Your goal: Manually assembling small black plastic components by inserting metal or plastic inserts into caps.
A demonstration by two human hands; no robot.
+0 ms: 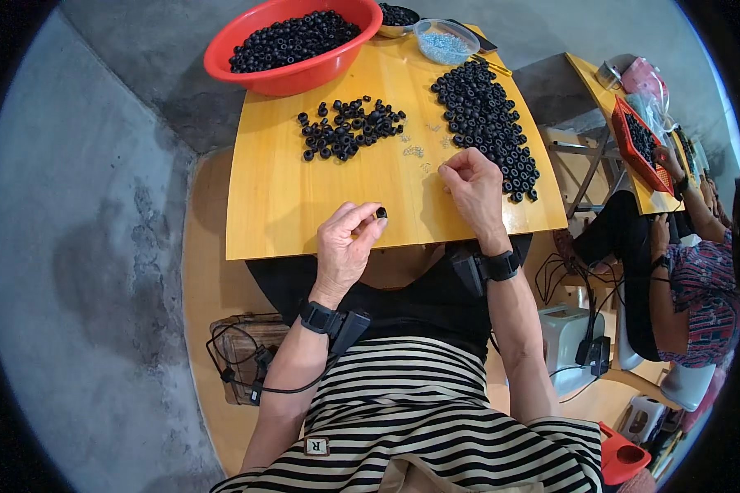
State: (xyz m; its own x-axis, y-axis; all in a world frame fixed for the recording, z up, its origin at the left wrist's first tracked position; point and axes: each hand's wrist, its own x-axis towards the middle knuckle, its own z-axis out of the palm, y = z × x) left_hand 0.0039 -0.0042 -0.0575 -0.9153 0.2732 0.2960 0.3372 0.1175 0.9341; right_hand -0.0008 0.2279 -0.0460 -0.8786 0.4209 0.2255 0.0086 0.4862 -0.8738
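Observation:
Between the thumb and fingertips of my left hand is a small black ring-shaped part, held over the table's near edge. My right hand is pinched closed above the table, and whatever its fingertips hold is too small to make out. Just beyond it lie tiny metal pieces in loose clusters. A scattered pile of black ring-shaped parts sits ahead of my left hand. To the right, more black rings spread in a dense, flat layer, many with the hole facing up.
On the yellow table, a red basin full of black parts stands far left. Behind are a clear tub of small pieces and a dark bowl. At right, a co-worker sits by a red basket. A wall rises at left.

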